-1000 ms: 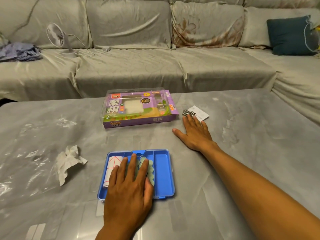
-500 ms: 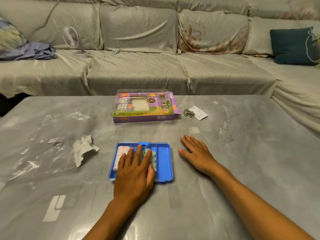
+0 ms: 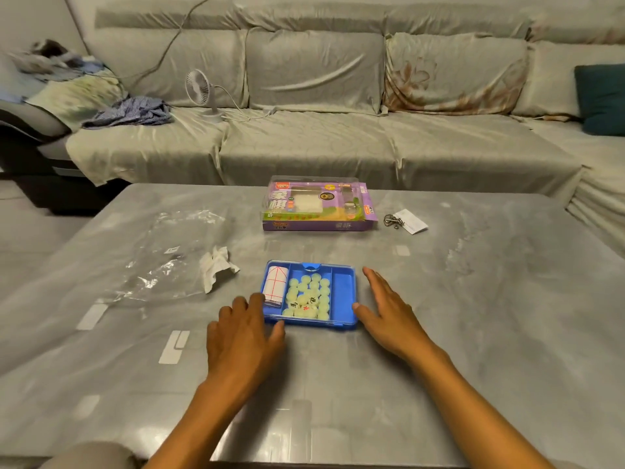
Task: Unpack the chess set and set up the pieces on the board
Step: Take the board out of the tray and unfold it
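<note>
Both hands are down at the shallow blue plastic tray, which sits flat on the grey marble-look table right in front of the person. The left hand hovers at the tray's near left corner, fingers loosely bent, thumb tip touching the near rim, and it grips nothing. The right hand lies flat on the table just beside the tray's right wall, fingers straight and spread, thumb tip at the near right corner; it holds nothing too.

Inside the tray, the left compartment carries a rolled white paper board with red lines, lying lengthwise. The middle compartment is packed with round pale green chess pieces, a few showing dark or red characters on top. The right compartment shows bare blue floor.

Farther back on the table rests the purple cardboard game box with a clear plastic window, well apart from the tray. To its right lie a small metal wire ring puzzle and a white card, touching each other. Left of the tray sits a crumpled white tissue, with a sheet of clear plastic wrap spread beyond it.

Behind the table stretches a grey-covered sofa with a small white desk fan on its seat.
</note>
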### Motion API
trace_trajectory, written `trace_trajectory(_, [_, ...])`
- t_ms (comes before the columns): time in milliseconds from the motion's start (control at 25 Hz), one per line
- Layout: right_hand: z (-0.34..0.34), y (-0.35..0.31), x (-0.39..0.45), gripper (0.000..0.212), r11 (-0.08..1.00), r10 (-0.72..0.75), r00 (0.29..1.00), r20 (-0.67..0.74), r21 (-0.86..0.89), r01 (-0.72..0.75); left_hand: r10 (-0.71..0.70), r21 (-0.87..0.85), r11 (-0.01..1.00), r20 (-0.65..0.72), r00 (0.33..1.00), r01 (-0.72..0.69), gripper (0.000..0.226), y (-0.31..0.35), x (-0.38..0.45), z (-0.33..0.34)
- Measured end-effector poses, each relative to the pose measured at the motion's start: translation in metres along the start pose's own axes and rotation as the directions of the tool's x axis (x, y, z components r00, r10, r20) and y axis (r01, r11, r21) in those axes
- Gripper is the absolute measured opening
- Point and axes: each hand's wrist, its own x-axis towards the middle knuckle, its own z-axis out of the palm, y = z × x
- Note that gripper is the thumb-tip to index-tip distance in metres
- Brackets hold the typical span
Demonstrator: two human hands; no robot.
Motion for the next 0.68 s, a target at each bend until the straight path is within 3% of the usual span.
trace_trajectory(120, [0.005, 0.001, 0.034, 0.062, 0.999, -0.042, 0.994, 0.100, 0.035, 0.039, -0.020, -0.361, 0.928, 0.195, 0.981, 0.091, 0.049, 0.004, -0.017, 0.005])
trace_trajectory(200, [0.005, 0.002, 0.051, 0.061, 0.992, -0.031, 0.988, 0.149, 0.123, 0.012, 0.009, -0.512, 0.849, 0.266, 0.964, 0.133, 0.051, 0.007, -0.014, 0.012])
trace_trajectory(280, [-0.003, 0.001, 0.053, 0.058, 0.971, 0.034, 0.995, 0.097, 0.232, -0.056, 0.044, -0.599, 0.788, 0.284, 0.958, 0.142, 0.049, 0.007, -0.005, 0.014])
trace_trajectory(400, [-0.008, -0.011, 0.019, 0.038, 0.984, 0.147, 0.988, -0.042, 0.111, -0.141, 0.088, -0.646, 0.746, 0.333, 0.939, 0.159, 0.036, 0.004, 0.015, 0.018])
trace_trajectory(480, [0.001, -0.027, -0.025, 0.032, 0.994, 0.098, 0.995, 0.003, -0.039, -0.098, 0.127, -0.555, 0.825, 0.372, 0.919, 0.110, 0.053, 0.006, 0.025, 0.017])
trace_trajectory(560, [0.021, -0.048, -0.070, 0.030, 0.996, 0.015, 0.991, 0.134, -0.094, -0.002, 0.133, -0.261, 0.964, 0.352, 0.927, -0.040, 0.078, 0.009, 0.031, 0.016])
trace_trajectory(680, [0.033, -0.056, -0.090, 0.033, 0.995, -0.065, 0.984, 0.168, -0.059, 0.076, 0.235, 0.056, 0.969, 0.097, 0.967, -0.241, 0.075, 0.020, 0.018, 0.008])
